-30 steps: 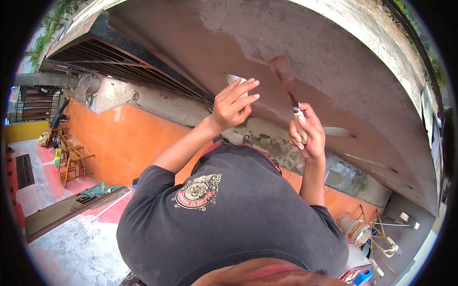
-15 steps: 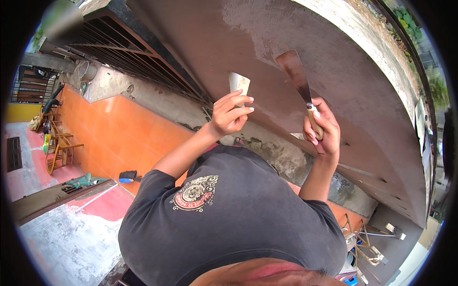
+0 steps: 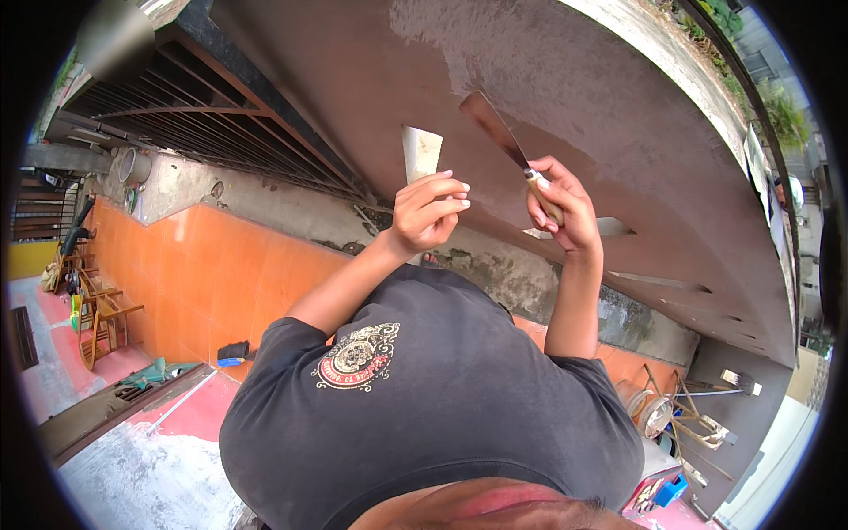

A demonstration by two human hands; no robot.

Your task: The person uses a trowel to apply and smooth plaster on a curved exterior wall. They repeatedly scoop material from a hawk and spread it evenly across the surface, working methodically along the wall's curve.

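My left hand [image 3: 429, 212] is closed around the lower end of a small, pale scraper [image 3: 422, 154] that widens toward its top; its lower part is hidden in my fingers. In my right hand [image 3: 570, 208] is a putty knife, gripped by its light wooden handle [image 3: 545, 199]. The putty knife's dark, brownish blade [image 3: 495, 125] tilts up and to the left, apart from the pale scraper. Both tools are held up in front of a grey-brown wall [image 3: 565, 97], which has a lighter, rough patch near its top.
A dark metal grille [image 3: 203, 115] stands left of the wall. Orange tiles [image 3: 212, 265] run along the floor, with wooden chairs [image 3: 102, 314] at the far left. A black-and-blue brush [image 3: 233, 353] lies on the tiles' near edge. Stacked items [image 3: 658, 415] stand at the lower right.
My right hand has moved left with the putty knife, whose blade now leans further left and nearer the pale scraper. The pale scraper has shifted slightly left and up.
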